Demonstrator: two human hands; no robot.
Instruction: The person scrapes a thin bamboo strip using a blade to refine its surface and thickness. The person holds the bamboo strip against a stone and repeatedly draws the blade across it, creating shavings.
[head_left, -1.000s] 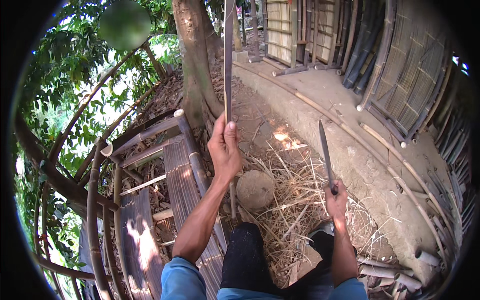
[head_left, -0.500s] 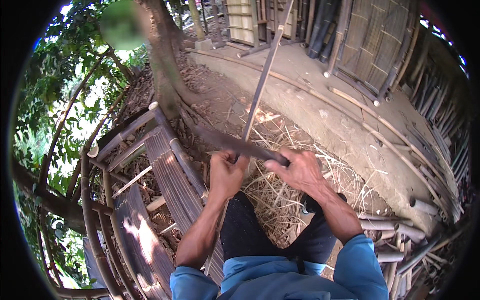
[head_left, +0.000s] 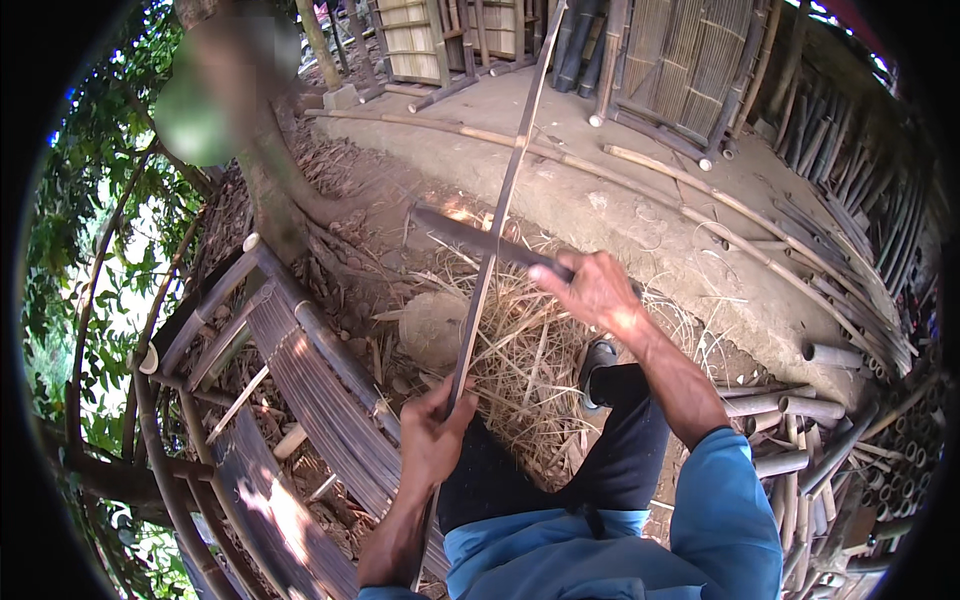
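A long, narrow bamboo strip point(head_left: 512, 165) slants up and away from my lap toward the far wall. My left hand point(head_left: 436, 428) is closed around it near its lower part, just above my left thigh. My right hand point(head_left: 592, 288) grips the handle of a machete point(head_left: 470, 232), its dark blade pointing left. The blade crosses the strip well above my left hand and appears to touch it. Below the blade, a round pale block of wood point(head_left: 432, 328) stands on the ground beside a heap of thin bamboo shavings point(head_left: 535, 370).
A slatted bamboo bench point(head_left: 320, 370) stands at my left, with a tree trunk point(head_left: 270, 190) beyond it. Long bamboo poles point(head_left: 690, 210) lie along the raised earth ledge. Cut bamboo pieces point(head_left: 780, 410) are piled at the right. Bamboo panels point(head_left: 680, 75) lean at the back.
My left hand has drawn back toward my lap, farther down the strip. The machete now lies across the strip farther from that hand. The view has shifted, bringing the wood block into sight.
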